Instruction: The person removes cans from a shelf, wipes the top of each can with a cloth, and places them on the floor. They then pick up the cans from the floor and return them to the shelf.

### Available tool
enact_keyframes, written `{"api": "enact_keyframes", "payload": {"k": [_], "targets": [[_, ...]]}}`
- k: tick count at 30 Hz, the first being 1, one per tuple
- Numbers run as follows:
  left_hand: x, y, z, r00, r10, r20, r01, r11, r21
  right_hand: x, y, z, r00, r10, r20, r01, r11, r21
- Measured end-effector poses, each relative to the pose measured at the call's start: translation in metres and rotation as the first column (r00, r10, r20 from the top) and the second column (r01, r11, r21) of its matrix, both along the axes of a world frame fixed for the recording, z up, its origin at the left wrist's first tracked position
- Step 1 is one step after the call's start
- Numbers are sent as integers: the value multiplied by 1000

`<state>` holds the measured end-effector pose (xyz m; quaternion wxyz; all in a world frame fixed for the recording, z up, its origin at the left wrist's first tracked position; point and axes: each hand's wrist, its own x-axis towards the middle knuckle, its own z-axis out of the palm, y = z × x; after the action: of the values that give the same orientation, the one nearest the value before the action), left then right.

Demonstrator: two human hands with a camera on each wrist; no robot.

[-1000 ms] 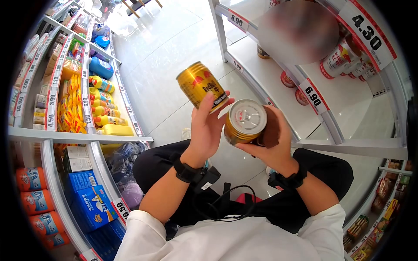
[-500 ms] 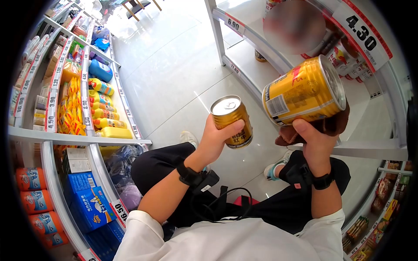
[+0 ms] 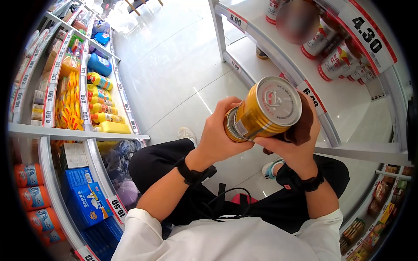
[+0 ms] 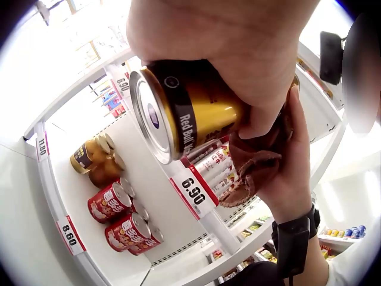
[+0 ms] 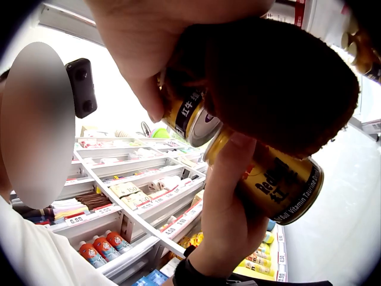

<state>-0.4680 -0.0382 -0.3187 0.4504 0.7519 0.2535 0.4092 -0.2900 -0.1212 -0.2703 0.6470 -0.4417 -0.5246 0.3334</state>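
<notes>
In the head view my left hand (image 3: 217,135) grips a gold Red Bull can (image 3: 233,129), mostly hidden behind a second can. The left wrist view shows that can (image 4: 208,113) tipped over, its flat silver end facing left, fingers curled round its side. My right hand (image 3: 300,150) holds the other gold can (image 3: 265,108), its pull-tab end turned up toward my head. A brown cloth (image 3: 305,124) is bunched between the right palm and this can. Seen from the right wrist, the dark cloth (image 5: 280,83) overlaps the left-hand can (image 5: 280,185).
A white shelf (image 3: 287,74) on my right carries white-and-red Red Bull cans (image 3: 333,63). Red cans (image 4: 128,232) stand on its lower level. Yellow bottles (image 3: 104,106) and blue boxes (image 3: 89,202) fill shelves on my left. Tiled floor (image 3: 170,87) lies between.
Half a second ago the cans were apart, the right-hand one on its side near the shelf. Now the hands are together, the right can turned pull-tab up and the left can tipped behind it.
</notes>
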Motion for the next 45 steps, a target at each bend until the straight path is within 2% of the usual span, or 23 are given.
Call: {"api": "enact_keyframes", "payload": {"k": [4, 11, 16, 20, 23, 25, 26, 28, 29, 31, 32, 34, 35, 36, 38, 40, 42, 45], "targets": [[1, -2, -4, 996, -39, 83, 35, 998, 44, -4, 1, -6, 995, -10, 96, 5, 998, 55], [-7, 2, -10, 992, -79, 94, 78, 997, 13, -4, 4, -11, 994, 14, 109, -19, 999, 39], [-8, 0, -6, 993, -61, 98, 57, 997, 43, -10, 3, -21, 999, 52, -4, -52, 998, 35], [-10, 3, -5, 992, -58, 108, 42, 989, 142, -12, 2, -20, 999, 54, 1, -54, 998, 12], [-16, 0, -7, 995, -56, 80, 46, 991, 125, -9, 4, -19, 994, 75, 86, -84, 991, 104], [-19, 0, -7, 993, -67, 96, 56, 992, 114, -4, 3, -10, 981, 168, 100, -171, 985, 16], [-20, 0, -6, 993, -72, 95, 61, 991, 117, -4, 5, -7, 982, 163, 99, -166, 986, 20], [-23, 1, -5, 997, -35, 66, 21, 979, 203, -3, 10, -2, 970, 241, -31, -235, 964, 122], [-23, 2, -8, 995, -34, 91, 12, 974, 228, -2, 8, 4, 971, 237, -31, -231, 965, 123], [-25, 2, -15, 996, -14, 91, -13, 959, 283, 0, 3, 20, 986, 127, -105, -120, 990, 69], [-26, 2, -16, 996, 11, 93, -42, 941, 335, 3, -1, 25, 987, 126, -104, -119, 990, 70], [-24, 4, -16, 996, 13, 85, -45, 920, 390, 11, -9, 34, 977, -99, 190, 85, 993, 81], [-23, 4, -16, 998, 6, 60, -28, 925, 378, 14, -8, 42, 919, -175, 355, 107, 973, 203], [-23, 3, -16, 999, -3, 36, -11, 931, 365, 14, -5, 46, 918, -176, 356, 108, 973, 204], [-22, 4, -15, 1000, -12, 23, 3, 936, 353, 11, -1, 52, 744, -223, 630, 1, 943, 333], [-20, 3, -12, 999, 14, 31, -25, 920, 391, 10, -3, 56, 748, -199, 633, 17, 959, 282], [-21, 4, -9, 1000, 17, 22, -25, 915, 402, 11, -3, 60, 757, -109, 644, -5, 985, 172], [-22, 5, -5, 999, 29, -25, -17, 921, 390, 18, 0, 54, 771, -54, 635, -38, 991, 130]]}}
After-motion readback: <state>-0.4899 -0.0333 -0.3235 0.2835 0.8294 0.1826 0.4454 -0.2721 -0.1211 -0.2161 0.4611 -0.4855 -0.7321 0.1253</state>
